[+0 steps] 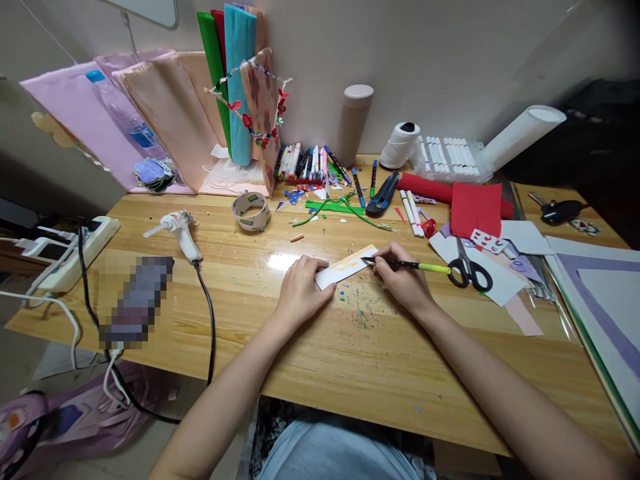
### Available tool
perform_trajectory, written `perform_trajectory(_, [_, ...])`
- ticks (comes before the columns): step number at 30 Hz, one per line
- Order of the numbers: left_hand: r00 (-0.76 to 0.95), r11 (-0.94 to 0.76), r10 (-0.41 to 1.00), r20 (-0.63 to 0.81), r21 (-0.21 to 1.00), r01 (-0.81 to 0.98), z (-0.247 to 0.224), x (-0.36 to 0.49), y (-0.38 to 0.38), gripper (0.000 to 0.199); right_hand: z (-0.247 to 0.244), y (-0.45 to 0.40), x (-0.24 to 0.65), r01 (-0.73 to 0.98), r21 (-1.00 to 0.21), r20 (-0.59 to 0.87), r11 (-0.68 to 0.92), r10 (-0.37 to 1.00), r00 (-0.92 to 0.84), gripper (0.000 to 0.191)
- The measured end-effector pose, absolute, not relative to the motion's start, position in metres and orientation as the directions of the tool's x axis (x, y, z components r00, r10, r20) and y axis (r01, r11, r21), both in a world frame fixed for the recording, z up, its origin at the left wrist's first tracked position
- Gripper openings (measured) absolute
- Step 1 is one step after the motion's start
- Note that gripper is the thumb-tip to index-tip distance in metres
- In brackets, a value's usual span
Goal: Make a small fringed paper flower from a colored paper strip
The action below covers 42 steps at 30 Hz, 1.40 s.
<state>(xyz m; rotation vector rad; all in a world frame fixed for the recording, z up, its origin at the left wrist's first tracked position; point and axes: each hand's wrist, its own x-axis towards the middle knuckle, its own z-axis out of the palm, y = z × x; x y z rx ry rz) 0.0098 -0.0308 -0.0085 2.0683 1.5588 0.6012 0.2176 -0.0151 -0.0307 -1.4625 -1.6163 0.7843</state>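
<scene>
Paper strip (345, 268) between 2 hands (304, 288) (403, 280).

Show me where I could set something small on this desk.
Bare wood shows between the glue gun and the left hand, and between the right forearm and the large sheets. Farther back it's crowded with markers; at right, scissors and cut paper.
</scene>
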Motion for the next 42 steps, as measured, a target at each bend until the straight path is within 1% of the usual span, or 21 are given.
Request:
perform_trajectory(3, [0.245,-0.231,0.968,0.063,0.608,0.760,-0.0099,0.0106,-0.0304,0.030,-0.0308,-0.0139,0.2205,0.549,-0.819,0.196,0.165,0.981,-0.003,0.009])
perform_trajectory(8, [0.235,-0.247,0.967,0.101,0.610,0.753,-0.0135,0.0106,-0.0306,0.029,-0.0289,-0.0176,0.2170,0.537,-0.790,0.219,0.295,0.954,-0.202,0.006])
perform_trajectory(9, [0.235,-0.246,0.967,0.100,0.614,0.750,-0.0137,0.0104,-0.0306,0.030,-0.0283,-0.0174,0.2172,0.544,-0.786,0.221,0.294,0.955,-0.198,0.006])
perform_trajectory(13, [0.238,-0.248,0.966,0.103,0.632,0.734,-0.0144,0.0099,-0.0305,0.032,-0.0249,-0.0151,0.2199,0.624,-0.743,0.259,0.240,0.964,-0.062,0.007])
perform_trajectory(15, [0.231,-0.251,0.966,0.116,0.639,0.727,-0.0151,0.0098,-0.0302,0.033,-0.0235,-0.0157,0.2190,0.614,-0.744,0.258,0.264,0.961,-0.101,0.007])
perform_trajectory(17, [0.226,-0.247,0.967,0.117,0.643,0.725,-0.0157,0.0098,-0.0295,0.032,-0.0232,-0.0168,0.2172,0.558,-0.774,0.227,0.301,0.953,-0.199,0.007])
perform_trajectory(18, [0.228,-0.244,0.967,0.109,0.644,0.726,-0.0159,0.0098,-0.0290,0.031,-0.0235,-0.0170,0.2167,0.541,-0.787,0.210,0.297,0.953,-0.217,0.006])
perform_trajectory(19, [0.233,-0.241,0.967,0.099,0.645,0.726,-0.0161,0.0098,-0.0285,0.031,-0.0239,-0.0168,0.2167,0.537,-0.795,0.206,0.283,0.958,-0.201,0.006])
perform_trajectory(22, [0.236,-0.237,0.968,0.089,0.643,0.728,-0.0162,0.0099,-0.0275,0.030,-0.0249,-0.0153,0.2185,0.584,-0.783,0.232,0.213,0.972,-0.043,0.006])
perform_trajectory(23, [0.238,-0.238,0.967,0.089,0.642,0.729,-0.0162,0.0099,-0.0274,0.030,-0.0248,-0.0152,0.2188,0.600,-0.772,0.247,0.209,0.969,-0.020,0.006])
perform_trajectory(24, [0.240,-0.240,0.967,0.089,0.639,0.730,-0.0163,0.0100,-0.0275,0.030,-0.0244,-0.0155,0.2185,0.607,-0.763,0.257,0.221,0.966,-0.029,0.006])
perform_trajectory(28, [0.245,-0.248,0.965,0.093,0.625,0.740,-0.0165,0.0104,-0.0282,0.029,-0.0226,-0.0188,0.2137,0.543,-0.779,0.216,0.312,0.948,-0.233,0.005])
perform_trajectory(29, [0.246,-0.250,0.965,0.095,0.622,0.742,-0.0162,0.0105,-0.0282,0.029,-0.0225,-0.0191,0.2131,0.538,-0.785,0.210,0.309,0.948,-0.237,0.005])
perform_trajectory(33, [0.249,-0.244,0.965,0.080,0.620,0.745,-0.0139,0.0107,-0.0279,0.029,-0.0225,-0.0168,0.2157,0.600,-0.765,0.238,0.232,0.969,-0.071,0.006])
perform_trajectory(35, [0.244,-0.233,0.967,0.069,0.621,0.749,-0.0129,0.0111,-0.0284,0.029,-0.0222,-0.0165,0.2163,0.605,-0.759,0.231,0.239,0.969,-0.093,0.006])
perform_trajectory(38, [0.236,-0.235,0.968,0.082,0.625,0.744,-0.0135,0.0118,-0.0305,0.029,-0.0232,-0.0191,0.2145,0.557,-0.776,0.205,0.295,0.954,-0.220,0.006])
perform_trajectory(39, [0.234,-0.238,0.968,0.091,0.630,0.739,-0.0143,0.0117,-0.0313,0.029,-0.0245,-0.0202,0.2140,0.551,-0.782,0.202,0.290,0.955,-0.215,0.005])
perform_trajectory(42, [0.235,-0.253,0.965,0.114,0.633,0.731,-0.0172,0.0103,-0.0329,0.031,-0.0312,-0.0218,0.2144,0.597,-0.774,0.194,0.211,0.977,-0.095,0.006])
